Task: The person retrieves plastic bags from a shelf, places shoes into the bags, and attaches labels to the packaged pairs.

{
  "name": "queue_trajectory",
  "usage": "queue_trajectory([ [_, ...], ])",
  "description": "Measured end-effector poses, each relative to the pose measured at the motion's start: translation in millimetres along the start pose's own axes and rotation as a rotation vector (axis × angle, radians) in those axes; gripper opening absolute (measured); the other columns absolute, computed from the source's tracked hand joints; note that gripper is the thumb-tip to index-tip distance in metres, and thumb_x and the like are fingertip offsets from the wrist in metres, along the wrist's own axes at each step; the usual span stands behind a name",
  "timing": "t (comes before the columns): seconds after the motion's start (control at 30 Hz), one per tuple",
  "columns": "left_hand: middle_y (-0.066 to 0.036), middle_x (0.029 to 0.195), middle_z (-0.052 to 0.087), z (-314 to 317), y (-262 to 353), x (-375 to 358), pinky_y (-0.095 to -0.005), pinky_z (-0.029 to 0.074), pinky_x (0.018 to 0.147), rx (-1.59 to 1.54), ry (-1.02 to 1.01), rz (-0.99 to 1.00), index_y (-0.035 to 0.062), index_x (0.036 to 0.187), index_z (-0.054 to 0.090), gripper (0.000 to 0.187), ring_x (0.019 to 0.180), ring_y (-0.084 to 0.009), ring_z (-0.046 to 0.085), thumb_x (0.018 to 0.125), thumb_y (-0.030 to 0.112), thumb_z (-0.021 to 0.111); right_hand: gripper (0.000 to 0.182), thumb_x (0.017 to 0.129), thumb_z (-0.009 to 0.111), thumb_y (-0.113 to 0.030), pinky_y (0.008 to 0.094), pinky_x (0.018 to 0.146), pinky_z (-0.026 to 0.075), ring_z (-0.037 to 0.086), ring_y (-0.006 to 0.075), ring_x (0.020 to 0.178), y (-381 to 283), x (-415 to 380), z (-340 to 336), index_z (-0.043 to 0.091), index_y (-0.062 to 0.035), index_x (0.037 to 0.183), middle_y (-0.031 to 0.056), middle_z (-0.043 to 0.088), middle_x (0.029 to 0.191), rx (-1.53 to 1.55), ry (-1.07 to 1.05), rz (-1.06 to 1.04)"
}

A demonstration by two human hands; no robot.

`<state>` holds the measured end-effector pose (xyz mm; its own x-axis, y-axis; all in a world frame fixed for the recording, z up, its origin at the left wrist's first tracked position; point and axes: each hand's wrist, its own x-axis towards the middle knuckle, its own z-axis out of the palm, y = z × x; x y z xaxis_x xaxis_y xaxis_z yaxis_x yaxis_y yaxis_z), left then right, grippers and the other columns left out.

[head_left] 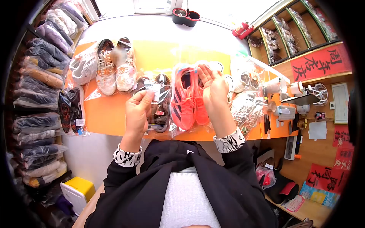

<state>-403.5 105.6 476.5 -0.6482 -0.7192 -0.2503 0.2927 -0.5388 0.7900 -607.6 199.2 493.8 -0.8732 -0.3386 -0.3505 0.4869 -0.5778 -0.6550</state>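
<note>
Between the thumb and finger of my left hand [137, 108] is a small white printed label [153, 89]. Behind it lies a pair of dark shoes [162, 114] in clear plastic. My right hand [213, 84] is raised with the fingers stretched out and holds nothing. It overlaps the right side of a coral-red pair of sneakers with dark stripes [183, 108], which rests in a clear bag on the orange table [150, 51]. To the right, more bagged light-coloured shoes [247, 108] are partly covered by my right forearm.
White sneakers [106, 78] and a bagged white pair [83, 66] stand at the table's left, with bagged dark shoes [71, 110] at its edge. Plastic-wrapped stacks [36, 91] line the left shelf. A cup [286, 113] and small tools crowd the right end. A mop bucket [185, 17] stands beyond.
</note>
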Motion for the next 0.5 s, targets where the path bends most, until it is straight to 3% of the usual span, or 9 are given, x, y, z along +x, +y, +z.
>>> queue_trajectory([
  [0.07, 0.006, 0.068, 0.058, 10, -5, -2, -0.017, 0.021, 0.043, 0.108, 0.027, -0.022, -0.0002, 0.096, 0.068, 0.015, 0.049, 0.0027, 0.034, 0.089, 0.013, 0.07, 0.019, 0.101, 0.04, -0.006, 0.0422, 0.085, 0.058, 0.065, 0.0357, 0.096, -4, 8, -6, 0.036, 0.0075, 0.114, 0.0248, 0.058, 0.11, -0.171, -0.183, -0.023],
  [0.1, 0.003, 0.075, 0.063, 13, -6, -4, -0.0156, 0.03, 0.048, 0.119, -0.012, -0.023, -0.002, 0.097, 0.069, 0.016, 0.056, 0.0015, 0.044, 0.088, 0.011, 0.071, 0.023, 0.099, 0.047, -0.009, 0.0394, 0.083, 0.058, 0.066, 0.0303, 0.095, -10, 7, -8, 0.041, 0.0068, 0.115, 0.0217, 0.061, 0.107, -0.261, -0.23, 0.009],
  [0.13, 0.003, 0.075, 0.063, 17, -9, -4, -0.0156, 0.03, 0.048, 0.121, -0.021, -0.03, -0.002, 0.097, 0.069, 0.016, 0.056, 0.0015, 0.044, 0.088, 0.011, 0.071, 0.023, 0.099, 0.047, -0.009, 0.0394, 0.083, 0.058, 0.066, 0.0303, 0.095, -15, 5, -10, 0.041, 0.0068, 0.115, 0.0217, 0.061, 0.107, -0.259, -0.221, 0.003],
  [0.2, 0.001, 0.078, 0.066, 26, -18, -6, -0.0167, 0.039, 0.057, 0.318, -0.028, 0.064, -0.0039, 0.097, 0.07, 0.017, 0.064, -0.0016, 0.052, 0.088, 0.011, 0.071, 0.024, 0.097, 0.056, -0.015, 0.0316, 0.076, 0.057, 0.066, 0.0214, 0.092, -29, -18, -14, 0.051, 0.0044, 0.111, 0.0149, 0.064, 0.102, -0.649, -0.451, 0.025],
  [0.23, -0.001, 0.081, 0.068, 30, -21, -8, -0.0185, 0.043, 0.064, 0.328, -0.027, 0.079, -0.0045, 0.096, 0.071, 0.017, 0.072, -0.0039, 0.056, 0.088, 0.01, 0.071, 0.022, 0.093, 0.063, -0.018, 0.0246, 0.069, 0.053, 0.065, 0.0128, 0.084, -33, -39, -14, 0.06, 0.0009, 0.104, 0.0079, 0.066, 0.095, -0.715, -0.481, 0.028],
  [0.27, -0.001, 0.082, 0.068, 38, -22, -11, -0.0188, 0.044, 0.064, 0.368, -0.052, 0.11, -0.0048, 0.097, 0.071, 0.017, 0.073, -0.0037, 0.056, 0.087, 0.009, 0.071, 0.017, 0.092, 0.065, -0.016, 0.0222, 0.065, 0.05, 0.062, 0.009, 0.077, -28, -49, -23, 0.063, 0.0, 0.099, 0.0052, 0.065, 0.092, -0.791, -0.57, -0.051],
  [0.4, -0.004, 0.09, 0.069, 59, -32, -18, -0.0205, 0.048, 0.072, 0.402, -0.169, 0.074, -0.0043, 0.102, 0.069, 0.019, 0.078, -0.0064, 0.061, 0.086, 0.006, 0.07, 0.012, 0.091, 0.064, -0.012, 0.0212, 0.066, 0.047, 0.058, 0.0052, 0.073, -19, -76, -43, 0.062, -0.001, 0.097, 0.0018, 0.065, 0.085, -0.81, -0.527, -0.041],
  [0.5, -0.005, 0.091, 0.069, 77, -23, -17, -0.0218, 0.049, 0.075, 0.201, -0.184, -0.019, -0.004, 0.109, 0.066, 0.024, 0.08, -0.0085, 0.062, 0.086, 0.003, 0.069, 0.011, 0.091, 0.064, -0.01, 0.0207, 0.065, 0.046, 0.056, 0.0043, 0.071, -24, -72, -53, 0.062, -0.0008, 0.095, 0.0003, 0.064, 0.082, -0.72, -0.481, 0.022],
])
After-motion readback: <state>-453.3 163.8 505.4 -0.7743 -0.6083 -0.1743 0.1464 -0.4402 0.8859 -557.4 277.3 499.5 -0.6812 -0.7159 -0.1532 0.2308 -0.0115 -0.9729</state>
